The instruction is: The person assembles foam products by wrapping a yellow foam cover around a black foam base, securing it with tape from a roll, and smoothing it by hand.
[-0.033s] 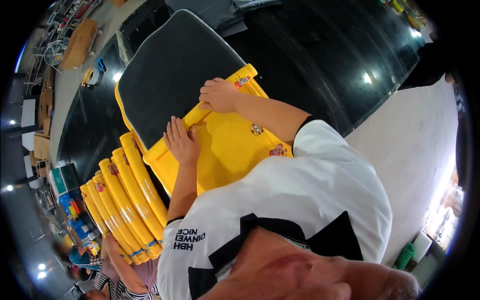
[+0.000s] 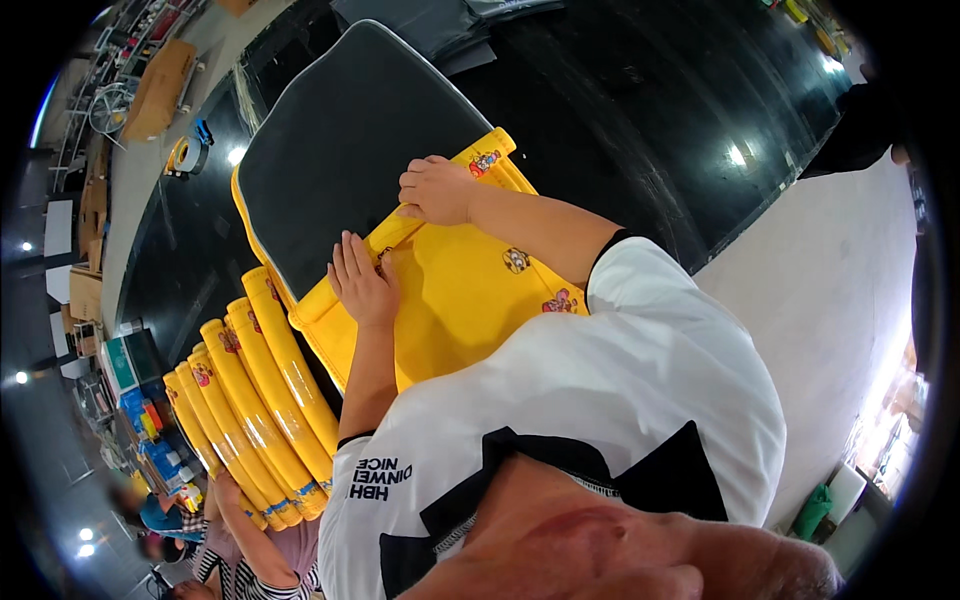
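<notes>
A yellow mat [image 2: 450, 290] with small cartoon prints and a dark grey underside [image 2: 350, 130] lies before me, its near part turned over into a roll across the middle. On the left part of that roll rests my left hand [image 2: 365, 283], fingers stretched out and lying flat. Farther right, my right hand [image 2: 440, 190] curves over the same roll with its fingers bent around it. The mat's grey far part lies flat, with a pale edging. The undersides of my fingers are hidden.
Several rolled yellow mats [image 2: 265, 385] lie side by side at the left. A co-worker's arm [image 2: 240, 520] reaches to them. Tape rolls [image 2: 186, 156] lie on the black table [image 2: 640, 120] at the far left. Dark sheets [image 2: 430, 30] are stacked at the back.
</notes>
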{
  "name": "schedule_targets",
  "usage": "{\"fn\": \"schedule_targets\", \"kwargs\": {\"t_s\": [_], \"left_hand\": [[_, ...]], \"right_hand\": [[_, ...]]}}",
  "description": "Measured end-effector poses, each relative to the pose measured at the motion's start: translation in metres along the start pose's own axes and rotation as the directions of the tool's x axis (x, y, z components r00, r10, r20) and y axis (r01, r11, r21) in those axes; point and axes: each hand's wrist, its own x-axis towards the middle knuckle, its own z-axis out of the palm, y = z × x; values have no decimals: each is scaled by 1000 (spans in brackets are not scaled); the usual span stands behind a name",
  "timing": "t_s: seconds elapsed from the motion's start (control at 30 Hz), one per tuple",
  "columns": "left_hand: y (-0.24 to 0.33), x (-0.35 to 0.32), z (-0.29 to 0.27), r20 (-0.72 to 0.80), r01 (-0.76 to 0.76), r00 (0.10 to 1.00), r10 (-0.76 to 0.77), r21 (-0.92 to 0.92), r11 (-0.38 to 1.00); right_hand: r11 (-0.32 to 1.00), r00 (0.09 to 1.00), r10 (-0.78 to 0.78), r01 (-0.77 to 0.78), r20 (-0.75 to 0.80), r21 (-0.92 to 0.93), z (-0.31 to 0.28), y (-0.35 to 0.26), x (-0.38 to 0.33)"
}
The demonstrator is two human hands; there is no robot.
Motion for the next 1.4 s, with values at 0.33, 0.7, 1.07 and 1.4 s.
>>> {"fn": "schedule_targets", "kwargs": {"t_s": [0.33,0.7,1.07,1.4], "left_hand": [[-87,153,76,187,304,938,-293,-29,952],[-83,119,12,185,-1,982,23,-120,993],[54,-120,-79,261,73,965,14,-321,944],[-5,-10,-12,-51,218,967,-250,-343,914]], "right_hand": [[975,922,-49,-39,-385,-218,30,16,29],[948,997,31,-52,-73,-314,-28,23,97],[983,972,-130,153,196,-105,23,-48,-133],[897,782,428,-427,-454,111,35,47,-123]]}}
